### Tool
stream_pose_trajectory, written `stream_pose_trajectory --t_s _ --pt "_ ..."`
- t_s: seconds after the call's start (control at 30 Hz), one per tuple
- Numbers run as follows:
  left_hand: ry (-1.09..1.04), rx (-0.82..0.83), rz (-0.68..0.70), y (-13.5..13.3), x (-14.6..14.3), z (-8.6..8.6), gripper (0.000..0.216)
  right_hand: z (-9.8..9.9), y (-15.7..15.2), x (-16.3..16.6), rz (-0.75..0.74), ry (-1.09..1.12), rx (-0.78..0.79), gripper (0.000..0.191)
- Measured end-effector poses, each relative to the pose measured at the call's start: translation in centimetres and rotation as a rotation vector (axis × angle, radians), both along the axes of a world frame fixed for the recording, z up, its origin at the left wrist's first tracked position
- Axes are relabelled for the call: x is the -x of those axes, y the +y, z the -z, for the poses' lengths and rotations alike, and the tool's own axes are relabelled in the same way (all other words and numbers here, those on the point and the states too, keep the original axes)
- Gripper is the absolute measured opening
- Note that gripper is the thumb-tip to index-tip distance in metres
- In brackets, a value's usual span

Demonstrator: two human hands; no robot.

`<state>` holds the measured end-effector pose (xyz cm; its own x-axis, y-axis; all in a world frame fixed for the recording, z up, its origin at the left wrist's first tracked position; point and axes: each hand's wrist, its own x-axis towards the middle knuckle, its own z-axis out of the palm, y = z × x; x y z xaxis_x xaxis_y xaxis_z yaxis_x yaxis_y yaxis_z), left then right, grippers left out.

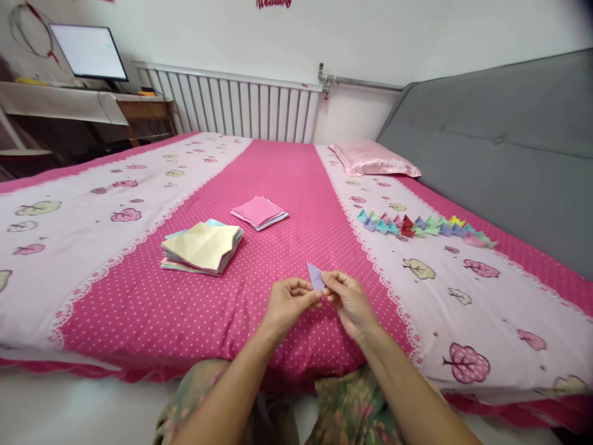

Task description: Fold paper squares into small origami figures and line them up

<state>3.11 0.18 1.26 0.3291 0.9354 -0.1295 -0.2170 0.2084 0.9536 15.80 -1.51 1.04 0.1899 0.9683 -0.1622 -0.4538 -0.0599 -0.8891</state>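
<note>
A small piece of folded lavender paper [315, 276] is held up between my two hands, above the near edge of the bed. My left hand [291, 303] pinches its lower left side between thumb and fingers. On the right side, my right hand [348, 300] grips the same paper with thumb and forefinger. The paper's pointed tip sticks up past my fingers, while its lower part is hidden behind them.
On the pink bedspread [296, 167] lie a stack of creased paper [202, 245] to the left and a smaller pile of pink and lilac sheets [260, 211] farther back. Rows of colourful folded paper shapes [426, 227] stand at right, near a pink pillow [373, 159].
</note>
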Motion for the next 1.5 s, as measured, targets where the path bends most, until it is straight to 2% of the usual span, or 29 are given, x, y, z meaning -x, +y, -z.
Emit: stream_pose_trajectory --t_s 0.13,0.23,0.4,0.5,0.67,0.9,1.1,1.33,1.5 --pt "-0.029 -0.006 -0.02 0.2 0.2 0.2 0.031 -0.3 -0.2 0.0 -0.063 0.041 0.037 0.026" --pt "-0.005 -0.041 -0.021 0.4 0.5 0.3 0.031 -0.3 -0.2 -0.1 -0.09 -0.041 0.001 0.025" --pt "0.045 -0.08 0.04 0.4 0.6 0.1 0.029 -0.1 -0.1 -0.5 -0.011 -0.182 -0.066 0.026" --pt "0.034 -0.099 0.056 0.3 0.5 -0.1 0.027 -0.2 0.0 -0.8 0.01 -0.163 -0.042 0.027" --pt "0.018 -0.148 0.086 0.3 0.4 0.1 0.025 -0.4 0.0 -0.9 -0.041 -0.097 0.011 0.029" --pt "0.025 -0.193 0.128 0.4 0.9 -0.1 0.028 -0.4 0.0 -1.1 -0.098 -0.032 0.006 0.027" --pt "0.074 -0.2 0.046 0.5 1.1 -0.3 0.027 -0.7 -0.2 -0.7 -0.171 -0.052 -0.017 0.023" --pt "0.053 -0.189 0.064 0.5 1.0 -0.5 0.026 -0.7 -0.3 -0.7 -0.205 -0.072 -0.026 0.023" --pt "0.048 -0.195 0.034 0.5 0.7 0.1 0.024 -0.3 -0.2 -0.5 -0.191 -0.193 -0.062 0.023"
